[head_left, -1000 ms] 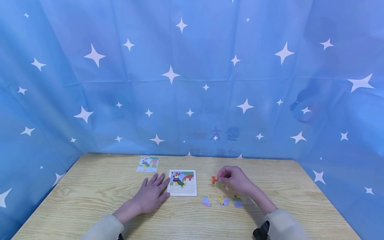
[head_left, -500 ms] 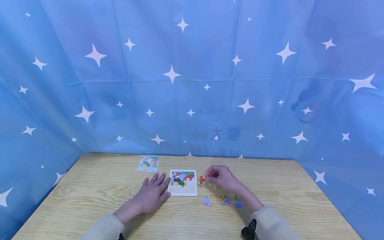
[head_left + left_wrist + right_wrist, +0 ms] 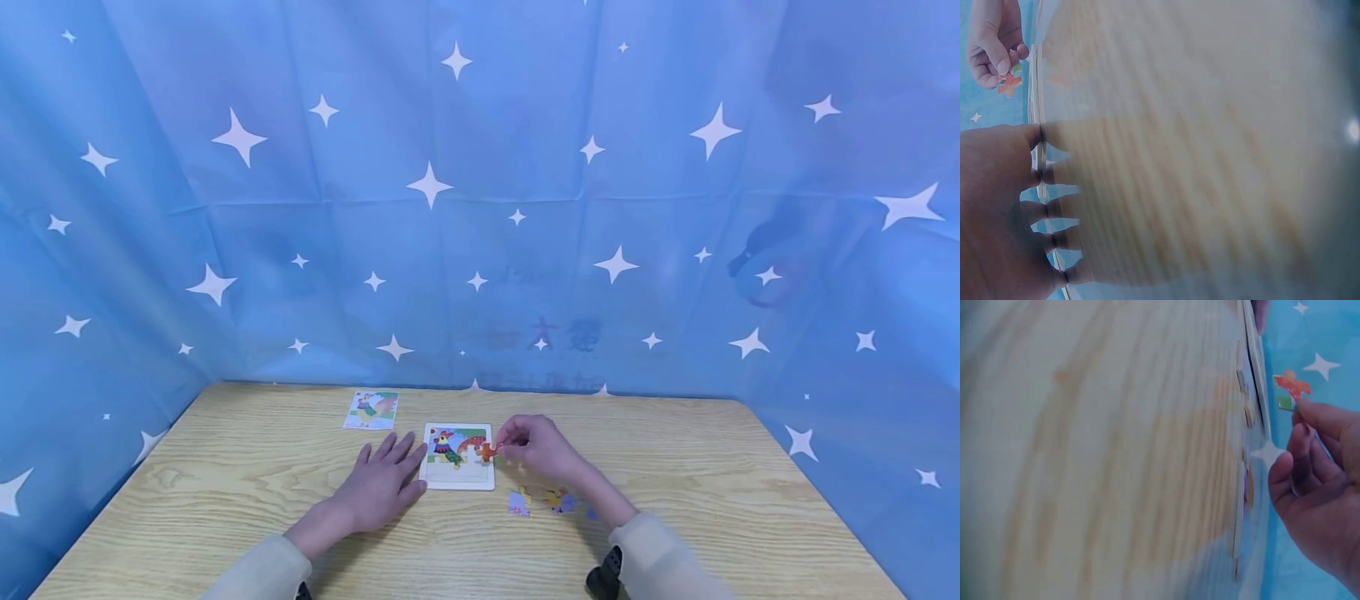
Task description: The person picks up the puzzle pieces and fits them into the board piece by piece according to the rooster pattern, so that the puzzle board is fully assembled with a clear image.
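My right hand [image 3: 538,448] pinches a jigsaw puzzle piece [image 3: 1292,384], orange-red with a green corner, between thumb and fingertip. In the head view that piece is over the right side of a white-framed puzzle tray [image 3: 459,483], apparently just above it. A partly assembled rooster picture [image 3: 447,446] fills the tray's upper area, and its lower part shows bare board. My left hand [image 3: 380,490] lies flat with fingers spread, its fingertips at the tray's left edge. The left wrist view shows the left hand [image 3: 1004,212] with straight fingers on the tabletop.
Loose puzzle pieces [image 3: 519,502] lie on the wooden table [image 3: 420,558] in front of the right hand, some partly hidden by the right forearm. A rooster picture card [image 3: 371,411] lies behind the left hand. A blue star-patterned curtain [image 3: 480,233] surrounds the table.
My right hand has carried the orange-red puzzle piece leftward, from the table right of the tray to over the tray's right side. The left hand has stayed in place.
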Tool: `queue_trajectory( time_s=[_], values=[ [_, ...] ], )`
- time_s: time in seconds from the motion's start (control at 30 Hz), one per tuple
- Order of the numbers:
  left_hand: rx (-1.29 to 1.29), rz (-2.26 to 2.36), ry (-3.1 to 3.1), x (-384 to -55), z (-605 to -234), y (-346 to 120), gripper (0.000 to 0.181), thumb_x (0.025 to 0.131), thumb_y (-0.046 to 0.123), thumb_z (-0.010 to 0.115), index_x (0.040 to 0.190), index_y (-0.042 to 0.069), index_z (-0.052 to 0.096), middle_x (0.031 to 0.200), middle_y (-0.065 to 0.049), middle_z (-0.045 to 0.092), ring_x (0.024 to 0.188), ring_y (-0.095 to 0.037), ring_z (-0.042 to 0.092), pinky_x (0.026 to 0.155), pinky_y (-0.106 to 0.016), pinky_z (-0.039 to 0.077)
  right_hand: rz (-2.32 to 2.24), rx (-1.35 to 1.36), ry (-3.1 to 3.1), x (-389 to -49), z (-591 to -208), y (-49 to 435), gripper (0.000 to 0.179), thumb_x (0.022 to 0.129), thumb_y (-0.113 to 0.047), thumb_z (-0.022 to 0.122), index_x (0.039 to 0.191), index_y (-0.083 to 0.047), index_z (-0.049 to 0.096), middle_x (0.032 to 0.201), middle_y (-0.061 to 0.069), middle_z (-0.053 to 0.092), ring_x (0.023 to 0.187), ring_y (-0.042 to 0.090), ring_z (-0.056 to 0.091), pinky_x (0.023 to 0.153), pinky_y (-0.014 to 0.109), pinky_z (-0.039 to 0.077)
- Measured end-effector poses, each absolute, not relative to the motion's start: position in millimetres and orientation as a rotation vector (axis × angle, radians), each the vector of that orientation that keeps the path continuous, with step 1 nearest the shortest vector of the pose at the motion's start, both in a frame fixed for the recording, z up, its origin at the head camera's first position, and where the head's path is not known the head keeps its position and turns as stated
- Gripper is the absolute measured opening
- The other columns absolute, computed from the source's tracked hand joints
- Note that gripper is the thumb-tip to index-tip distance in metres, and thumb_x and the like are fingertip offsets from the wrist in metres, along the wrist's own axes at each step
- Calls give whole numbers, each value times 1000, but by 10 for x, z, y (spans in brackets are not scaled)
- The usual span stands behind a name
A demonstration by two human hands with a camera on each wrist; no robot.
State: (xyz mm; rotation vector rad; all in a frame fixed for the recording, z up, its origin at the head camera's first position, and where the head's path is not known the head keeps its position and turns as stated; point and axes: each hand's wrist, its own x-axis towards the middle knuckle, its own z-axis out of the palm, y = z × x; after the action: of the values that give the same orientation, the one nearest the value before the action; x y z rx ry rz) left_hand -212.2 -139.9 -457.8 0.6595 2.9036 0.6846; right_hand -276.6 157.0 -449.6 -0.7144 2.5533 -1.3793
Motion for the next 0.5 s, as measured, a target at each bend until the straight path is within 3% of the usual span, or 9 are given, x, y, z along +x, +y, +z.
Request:
queue_trajectory(
  time_s=[0.5],
  values=[
    [700, 693, 2899, -2150, -4641, -1427, 58, 109, 35, 52, 156, 4, 42, 162, -25, 31, 151, -49, 19, 112, -76, 13, -1344, -735, 2558, -2764, -4516, 1403, 4, 96, -2, 70, 99, -4, 72, 86, 0, 67, 78, 16, 61, 65, 28, 51]
  ],
)
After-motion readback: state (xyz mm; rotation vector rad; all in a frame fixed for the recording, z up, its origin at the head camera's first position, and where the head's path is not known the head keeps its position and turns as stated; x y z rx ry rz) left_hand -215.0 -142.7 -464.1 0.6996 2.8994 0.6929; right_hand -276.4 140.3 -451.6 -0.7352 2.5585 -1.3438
